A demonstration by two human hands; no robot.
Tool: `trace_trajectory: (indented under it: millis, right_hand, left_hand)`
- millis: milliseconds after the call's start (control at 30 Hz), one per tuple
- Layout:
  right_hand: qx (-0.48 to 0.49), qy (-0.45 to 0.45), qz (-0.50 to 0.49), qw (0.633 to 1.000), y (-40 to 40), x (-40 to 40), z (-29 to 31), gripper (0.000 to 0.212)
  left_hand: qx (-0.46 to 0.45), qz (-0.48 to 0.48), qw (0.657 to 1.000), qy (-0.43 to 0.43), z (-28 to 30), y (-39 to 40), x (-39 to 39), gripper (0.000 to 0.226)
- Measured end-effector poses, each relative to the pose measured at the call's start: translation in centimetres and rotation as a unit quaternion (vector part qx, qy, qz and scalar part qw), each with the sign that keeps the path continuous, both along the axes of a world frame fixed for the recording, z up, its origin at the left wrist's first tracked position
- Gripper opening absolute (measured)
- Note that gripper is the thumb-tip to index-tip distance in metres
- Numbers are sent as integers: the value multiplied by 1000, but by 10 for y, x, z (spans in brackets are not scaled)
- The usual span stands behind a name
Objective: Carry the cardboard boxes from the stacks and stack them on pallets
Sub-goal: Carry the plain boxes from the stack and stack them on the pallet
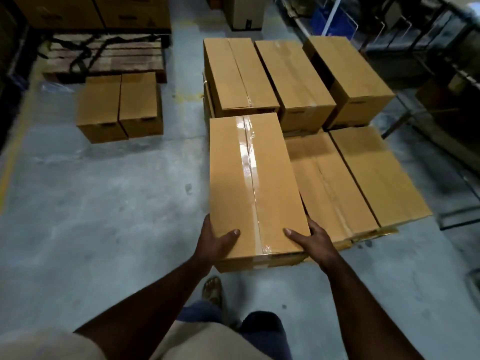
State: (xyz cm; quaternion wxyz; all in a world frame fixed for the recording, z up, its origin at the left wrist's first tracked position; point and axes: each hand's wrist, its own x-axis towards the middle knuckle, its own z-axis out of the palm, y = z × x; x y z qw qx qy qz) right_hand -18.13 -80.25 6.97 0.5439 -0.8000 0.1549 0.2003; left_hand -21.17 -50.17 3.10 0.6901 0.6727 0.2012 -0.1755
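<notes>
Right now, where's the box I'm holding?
In the head view, the taped box sits centre frame, gripped at its near corners by your left hand and right hand, left of two lower boxes.

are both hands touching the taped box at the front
Touching. The head view shows the left hand and right hand clasping the taped box's near corners, thumbs lying on its top.

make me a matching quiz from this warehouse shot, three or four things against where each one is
Things:
1. taped box
2. pair of small boxes
3. wooden pallet
4. sandalled foot

Places:
A. behind the small boxes, black straps on it
B. below the held box
C. held at its near end by left hand and right hand
D. alone on the floor, left

Pairs: 1-C, 2-D, 3-A, 4-B
</notes>
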Motion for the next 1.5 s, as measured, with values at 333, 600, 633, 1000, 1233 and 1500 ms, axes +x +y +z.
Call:
trace_trajectory:
  millis: [333,600,633,1000,1233,1500]
  right_hand:
    - [16,32,71,997,-88,65,-31,98]
    - [-38,133,190,972,-117,101,-46,106]
    - [-24,150,190,970,-118,106,-48,110]
    - [-40,104,127,986,-123,129,-62,86]
    - [-87,91,151,981,-116,116,-49,84]
    - [-202,-211,133,947,-57,96,-15,71]
  left_hand:
    - [43,26,999,15,-8,-90,44,102]
    - [176,103,977,59,-21,-133,48,96]
    - [197,117,971,66,-19,-138,47,96]
    - [215,165,960,75,-14,-163,74,87]
    - [205,145,963,97,-10,-153,71,88]
    - [147,238,959,49,14,-120,68,69]
